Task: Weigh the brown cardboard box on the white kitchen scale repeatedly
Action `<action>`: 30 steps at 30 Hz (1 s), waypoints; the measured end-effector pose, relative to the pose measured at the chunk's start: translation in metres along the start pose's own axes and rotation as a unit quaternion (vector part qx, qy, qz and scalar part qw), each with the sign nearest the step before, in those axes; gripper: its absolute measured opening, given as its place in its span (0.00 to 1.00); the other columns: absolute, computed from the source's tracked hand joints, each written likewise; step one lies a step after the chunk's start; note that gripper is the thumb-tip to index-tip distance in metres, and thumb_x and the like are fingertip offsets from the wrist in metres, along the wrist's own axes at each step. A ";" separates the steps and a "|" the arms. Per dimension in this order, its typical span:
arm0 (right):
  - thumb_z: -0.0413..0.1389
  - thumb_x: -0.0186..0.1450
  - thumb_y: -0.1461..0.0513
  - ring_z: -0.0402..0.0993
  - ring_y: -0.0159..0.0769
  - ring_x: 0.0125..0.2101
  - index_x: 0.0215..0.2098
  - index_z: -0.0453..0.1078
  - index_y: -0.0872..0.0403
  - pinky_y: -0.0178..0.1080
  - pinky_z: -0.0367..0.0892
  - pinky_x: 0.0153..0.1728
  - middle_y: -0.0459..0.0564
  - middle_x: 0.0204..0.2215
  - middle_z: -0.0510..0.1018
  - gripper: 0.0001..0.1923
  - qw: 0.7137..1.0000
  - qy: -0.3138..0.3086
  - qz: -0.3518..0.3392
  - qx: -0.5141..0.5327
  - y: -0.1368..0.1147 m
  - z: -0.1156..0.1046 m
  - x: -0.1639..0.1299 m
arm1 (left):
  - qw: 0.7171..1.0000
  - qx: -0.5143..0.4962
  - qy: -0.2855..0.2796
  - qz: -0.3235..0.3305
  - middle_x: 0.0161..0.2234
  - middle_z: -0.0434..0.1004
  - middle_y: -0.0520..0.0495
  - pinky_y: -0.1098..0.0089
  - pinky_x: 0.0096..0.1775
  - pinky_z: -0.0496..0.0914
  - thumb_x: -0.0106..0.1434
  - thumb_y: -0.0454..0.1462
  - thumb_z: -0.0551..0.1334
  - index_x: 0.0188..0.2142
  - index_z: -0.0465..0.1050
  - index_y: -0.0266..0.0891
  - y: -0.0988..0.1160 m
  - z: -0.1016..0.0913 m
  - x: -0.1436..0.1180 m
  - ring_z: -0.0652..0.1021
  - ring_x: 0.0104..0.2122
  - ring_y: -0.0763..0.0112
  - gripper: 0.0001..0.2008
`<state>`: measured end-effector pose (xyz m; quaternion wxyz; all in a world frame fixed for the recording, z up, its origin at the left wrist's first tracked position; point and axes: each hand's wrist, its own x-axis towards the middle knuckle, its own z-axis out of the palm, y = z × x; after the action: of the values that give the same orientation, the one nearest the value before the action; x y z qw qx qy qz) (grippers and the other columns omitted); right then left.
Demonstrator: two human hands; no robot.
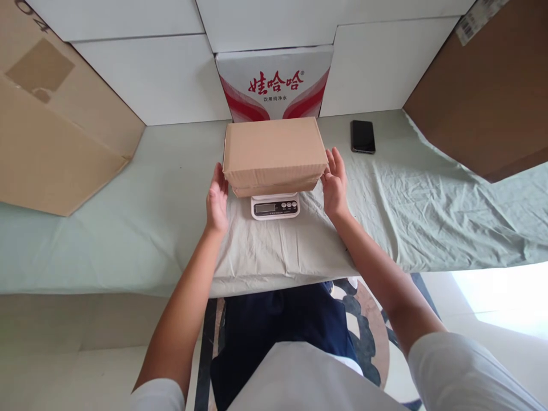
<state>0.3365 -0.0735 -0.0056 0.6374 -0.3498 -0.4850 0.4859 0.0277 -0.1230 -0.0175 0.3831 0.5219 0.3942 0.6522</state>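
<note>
A closed brown cardboard box [274, 145] rests on a small white digital kitchen scale [275, 216]. The scale's platform is mostly hidden beneath it, while its display and buttons face me; I cannot read the display. Beside the box's left end is my left hand [217, 200], upright with fingers stretched along that side. My right hand [334, 182] stands at the opposite end, fingers extended and slightly apart, close to the lower right corner. Whether the fingertips touch the cardboard is hard to tell. Neither hand is wrapped around anything.
A black phone [362, 136] lies right of the box on the green cloth [180, 171]. Behind stands a white and red carton [276, 85] with Chinese lettering, among white panels [149, 77]. Large cardboard sheets flank the table at left [60, 125] and right [492, 97].
</note>
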 end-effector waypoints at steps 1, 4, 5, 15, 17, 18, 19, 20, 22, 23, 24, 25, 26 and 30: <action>0.64 0.54 0.38 0.48 0.52 0.78 0.68 0.58 0.34 0.62 0.44 0.78 0.39 0.77 0.55 0.46 1.000 0.000 -0.001 0.000 0.000 0.000 0.000 | 1.000 0.002 0.000 -0.001 0.76 0.55 0.58 0.52 0.76 0.50 0.63 0.70 0.51 0.68 0.66 0.63 0.000 0.000 0.000 0.51 0.77 0.56 0.39; 0.63 0.56 0.38 0.47 0.52 0.78 0.68 0.57 0.34 0.63 0.45 0.78 0.40 0.77 0.55 0.45 1.000 -0.007 -0.010 -0.009 0.004 -0.003 0.001 | 1.000 0.005 -0.006 0.000 0.77 0.54 0.57 0.51 0.76 0.49 0.62 0.71 0.51 0.69 0.65 0.62 0.001 0.000 0.000 0.50 0.78 0.56 0.41; 0.62 0.57 0.38 0.47 0.53 0.78 0.69 0.57 0.34 0.63 0.45 0.78 0.40 0.77 0.55 0.45 1.000 -0.010 -0.014 -0.015 0.005 -0.004 0.002 | 1.000 0.005 -0.007 0.000 0.77 0.54 0.57 0.51 0.76 0.49 0.62 0.71 0.50 0.69 0.64 0.62 0.001 0.000 0.000 0.50 0.78 0.56 0.41; 0.60 0.61 0.40 0.50 0.52 0.77 0.70 0.56 0.33 0.63 0.49 0.77 0.39 0.77 0.55 0.41 0.999 -0.027 -0.031 -0.027 0.012 -0.008 0.003 | 1.000 -0.006 -0.005 0.005 0.76 0.55 0.57 0.53 0.75 0.52 0.65 0.68 0.52 0.68 0.66 0.61 -0.002 0.000 0.001 0.53 0.77 0.56 0.37; 0.59 0.61 0.39 0.50 0.51 0.77 0.70 0.55 0.32 0.62 0.49 0.77 0.39 0.77 0.54 0.42 0.999 -0.030 -0.028 -0.031 0.012 -0.008 0.003 | 1.000 -0.007 -0.005 0.007 0.76 0.56 0.55 0.53 0.75 0.53 0.65 0.68 0.52 0.68 0.67 0.60 -0.002 0.001 0.001 0.53 0.77 0.56 0.38; 0.59 0.61 0.39 0.50 0.51 0.77 0.70 0.55 0.32 0.62 0.49 0.77 0.39 0.77 0.54 0.41 0.999 -0.030 -0.027 -0.030 0.012 -0.008 0.003 | 1.000 -0.007 -0.005 0.008 0.76 0.56 0.55 0.53 0.75 0.53 0.65 0.68 0.52 0.68 0.67 0.60 -0.002 0.001 0.000 0.53 0.77 0.55 0.38; 0.59 0.61 0.39 0.50 0.51 0.77 0.70 0.55 0.32 0.62 0.49 0.77 0.39 0.77 0.55 0.41 0.999 -0.029 -0.025 -0.028 0.012 -0.008 0.003 | 1.000 -0.007 -0.004 0.008 0.76 0.56 0.54 0.53 0.75 0.53 0.65 0.68 0.52 0.68 0.67 0.59 -0.002 0.002 0.000 0.54 0.77 0.55 0.38; 0.59 0.61 0.39 0.51 0.51 0.77 0.70 0.56 0.33 0.62 0.49 0.77 0.39 0.77 0.55 0.41 0.999 -0.029 -0.024 -0.027 0.012 -0.008 0.003 | 1.000 -0.006 -0.004 0.007 0.76 0.57 0.53 0.53 0.75 0.53 0.65 0.68 0.52 0.68 0.67 0.59 -0.002 0.002 -0.001 0.55 0.77 0.55 0.38; 0.59 0.61 0.39 0.52 0.52 0.77 0.70 0.56 0.33 0.62 0.50 0.77 0.40 0.77 0.55 0.41 0.999 -0.028 -0.024 -0.030 0.013 -0.008 0.003 | 1.000 -0.004 -0.003 0.005 0.76 0.57 0.53 0.53 0.75 0.53 0.65 0.68 0.52 0.69 0.66 0.59 -0.001 0.002 -0.002 0.56 0.76 0.55 0.38; 0.59 0.61 0.39 0.52 0.52 0.77 0.70 0.56 0.33 0.62 0.50 0.77 0.40 0.77 0.56 0.42 0.999 -0.027 -0.023 -0.032 0.014 -0.008 0.003 | 1.000 -0.003 -0.002 0.004 0.76 0.57 0.54 0.53 0.75 0.53 0.65 0.68 0.52 0.69 0.66 0.59 -0.001 0.002 -0.002 0.56 0.76 0.56 0.38; 0.59 0.61 0.39 0.52 0.52 0.77 0.70 0.56 0.33 0.63 0.50 0.77 0.40 0.77 0.56 0.42 0.999 -0.027 -0.021 -0.033 0.015 -0.008 0.003 | 1.000 -0.003 0.000 0.002 0.76 0.57 0.54 0.53 0.75 0.53 0.65 0.68 0.52 0.68 0.66 0.59 -0.001 0.002 -0.002 0.55 0.76 0.56 0.38; 0.59 0.61 0.39 0.52 0.52 0.77 0.70 0.56 0.34 0.62 0.50 0.77 0.40 0.77 0.56 0.42 0.999 -0.026 -0.017 -0.032 0.015 -0.008 0.003 | 1.000 -0.003 0.002 0.002 0.76 0.57 0.54 0.53 0.75 0.53 0.65 0.68 0.52 0.68 0.67 0.59 -0.001 0.002 -0.002 0.55 0.77 0.56 0.38; 0.60 0.60 0.39 0.52 0.52 0.77 0.70 0.56 0.34 0.62 0.51 0.77 0.40 0.77 0.56 0.42 0.999 -0.024 -0.014 -0.030 0.015 -0.007 0.003 | 1.000 -0.003 0.002 0.002 0.76 0.57 0.54 0.53 0.75 0.52 0.65 0.68 0.52 0.68 0.67 0.59 0.000 0.002 -0.002 0.55 0.77 0.55 0.38; 0.61 0.60 0.39 0.52 0.51 0.77 0.69 0.57 0.34 0.61 0.50 0.77 0.39 0.76 0.58 0.42 1.000 -0.016 -0.003 -0.019 0.014 -0.006 0.002 | 1.000 0.002 -0.004 -0.001 0.76 0.56 0.52 0.52 0.75 0.52 0.63 0.70 0.52 0.68 0.67 0.59 0.001 0.002 -0.002 0.54 0.77 0.54 0.41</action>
<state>0.3382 -0.0675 -0.0196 0.6240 -0.3523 -0.5056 0.4804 0.0302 -0.1248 -0.0174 0.3846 0.5249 0.3947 0.6486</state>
